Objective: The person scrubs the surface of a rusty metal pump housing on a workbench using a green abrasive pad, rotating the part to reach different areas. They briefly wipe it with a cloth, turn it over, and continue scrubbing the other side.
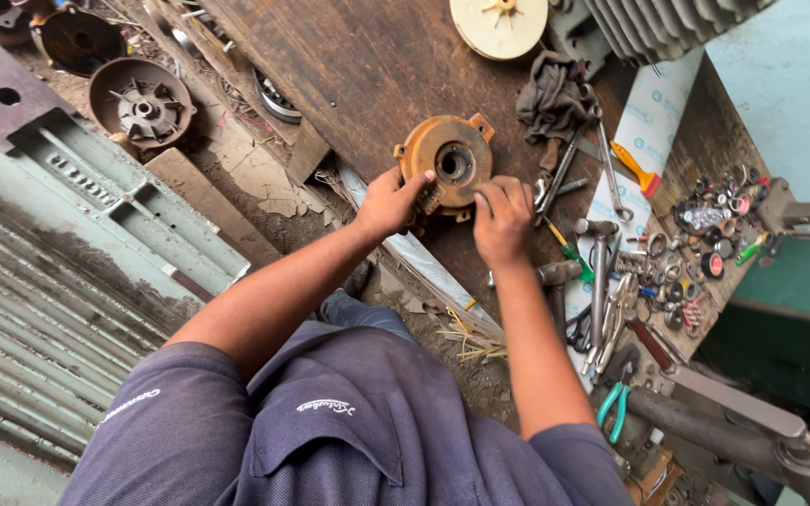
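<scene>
Both hands, left hand (pixel 388 201) and right hand (pixel 502 218), grip the rusty end cover (pixel 446 162); likely heavy, rigid, best held by its rim.

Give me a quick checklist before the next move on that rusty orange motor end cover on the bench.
1. Left hand on the rusty orange end cover: ok, fingers on its lower left rim.
2. Right hand on the cover: ok, fingers at its lower right edge.
3. Cover resting flat on the wooden bench: ok.
4. Centre bearing bore unobstructed: ok, open and in view.
5. Tools within reach: ok, hammer and wrench lie to the right.
6. Anything held between cover and fingers: cannot tell, hidden by the hands.
</scene>
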